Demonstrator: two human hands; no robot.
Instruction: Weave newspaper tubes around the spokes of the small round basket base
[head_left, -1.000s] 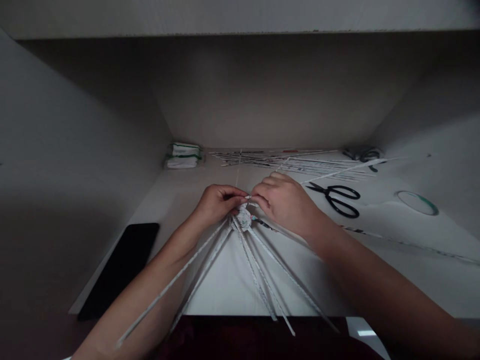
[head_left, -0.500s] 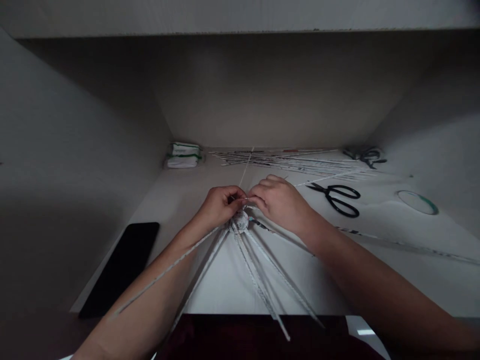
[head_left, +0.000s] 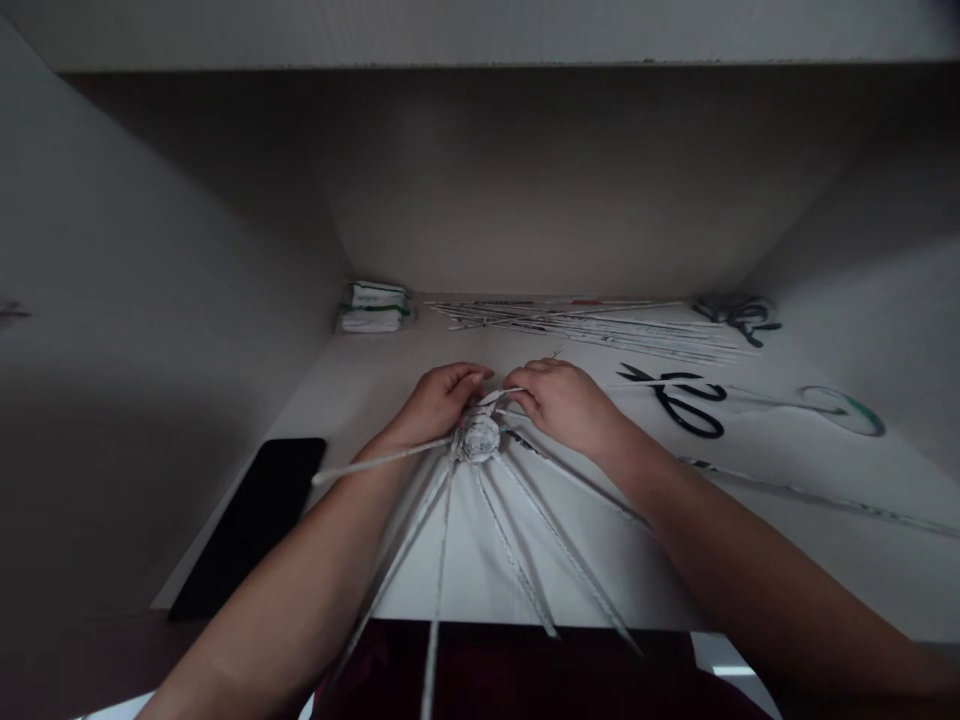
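A small woven hub of rolled paper tubes (head_left: 478, 437) lies on the white desk (head_left: 750, 520), with several long paper spokes (head_left: 525, 560) fanning out toward me and over the front edge. My left hand (head_left: 435, 402) rests curled on the hub's far left side, fingers pressed against the weave. My right hand (head_left: 562, 400) is curled at the far right side, fingertips pinching a thin paper strand (head_left: 504, 397) that bends over the hub. The two hands almost meet above the hub.
Black scissors (head_left: 682, 400) lie right of my right hand. A bundle of paper tubes (head_left: 592, 325) stretches along the back. A tissue pack (head_left: 373, 307) sits at back left, a black phone (head_left: 251, 520) at left, a tape ring (head_left: 847, 410) at right.
The hub has turned, so the spokes now point differently, one sticking out to the left. The upright strand behind the hands has been bent down. Both hands sit lower and flatter.
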